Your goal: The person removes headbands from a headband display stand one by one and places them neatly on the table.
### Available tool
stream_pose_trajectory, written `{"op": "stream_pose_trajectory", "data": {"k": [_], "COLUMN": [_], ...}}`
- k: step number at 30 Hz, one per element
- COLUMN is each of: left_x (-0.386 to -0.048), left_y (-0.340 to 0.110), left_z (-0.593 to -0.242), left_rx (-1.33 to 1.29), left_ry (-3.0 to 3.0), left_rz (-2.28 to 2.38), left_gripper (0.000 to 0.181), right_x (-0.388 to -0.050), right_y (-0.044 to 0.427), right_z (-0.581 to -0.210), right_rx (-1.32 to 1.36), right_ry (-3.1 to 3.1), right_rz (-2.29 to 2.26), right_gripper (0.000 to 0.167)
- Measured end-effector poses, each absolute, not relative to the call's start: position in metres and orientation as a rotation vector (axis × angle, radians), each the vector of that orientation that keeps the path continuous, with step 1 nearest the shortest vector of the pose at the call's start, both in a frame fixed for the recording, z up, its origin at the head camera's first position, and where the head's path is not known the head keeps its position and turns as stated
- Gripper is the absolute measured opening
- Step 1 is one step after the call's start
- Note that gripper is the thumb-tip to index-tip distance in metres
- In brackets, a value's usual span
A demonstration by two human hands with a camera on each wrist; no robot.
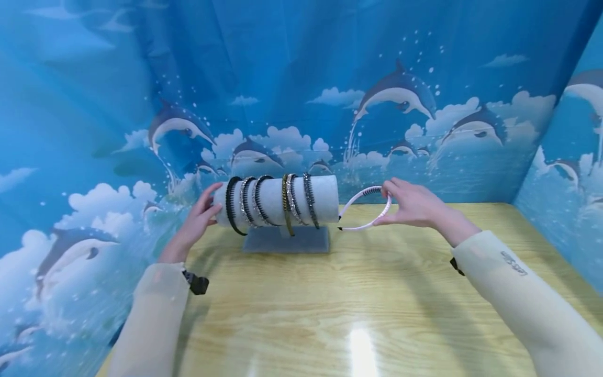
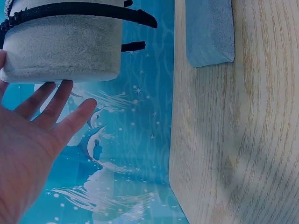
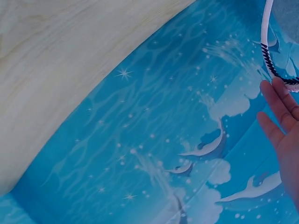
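Observation:
A grey padded roll point(image 1: 332, 199) on a stand carries several dark, silver and gold headbands point(image 1: 287, 201). At its left end the left hand point(image 1: 195, 222) rests with spread fingers; in the left wrist view the fingers of this hand point(image 2: 42, 126) touch the end of the roll point(image 2: 70, 51) beside a black headband point(image 2: 84, 9). The right hand point(image 1: 414, 204) pinches a pale pink headband point(image 1: 360, 228) with black teeth, whose tips point left at the roll's right end. In the right wrist view, fingertips of the right hand point(image 3: 285, 121) meet the pink band point(image 3: 265, 28).
The stand's grey base point(image 1: 287, 241) sits on a light wooden table point(image 1: 282, 314). Behind and at both sides hangs a blue curtain point(image 1: 282, 63) printed with dolphins and clouds.

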State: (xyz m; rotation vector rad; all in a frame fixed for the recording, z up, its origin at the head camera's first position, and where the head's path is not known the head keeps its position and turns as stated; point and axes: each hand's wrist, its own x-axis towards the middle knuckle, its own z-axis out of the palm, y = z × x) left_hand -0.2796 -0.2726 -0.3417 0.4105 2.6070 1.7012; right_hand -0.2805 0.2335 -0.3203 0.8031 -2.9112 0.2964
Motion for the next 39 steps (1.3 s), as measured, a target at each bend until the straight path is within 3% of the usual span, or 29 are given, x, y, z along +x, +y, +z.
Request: {"op": "stream_pose_trajectory", "data": {"k": [11, 23, 39], "left_x": [-0.276, -0.276, -0.279], "left_y": [-0.276, -0.276, -0.273], "left_z": [-0.344, -0.344, -0.344], "left_rx": [0.397, 0.41, 0.426], "left_ry": [2.624, 2.62, 2.622], "left_rz": [1.696, 1.715, 1.698], "left_gripper": [0.056, 0.057, 0.056], "right_x": [-0.266, -0.27, -0.273], "right_y": [0.258, 0.279, 0.289], "right_z": [-0.352, -0.402, -0.43], "right_rx": [0.658, 0.589, 0.637], "right_ry": [-2.928, -2.897, -3.01], "right_rz": [0.592, 0.663, 0.729], "right_gripper": [0.078, 0.075, 0.074]}}
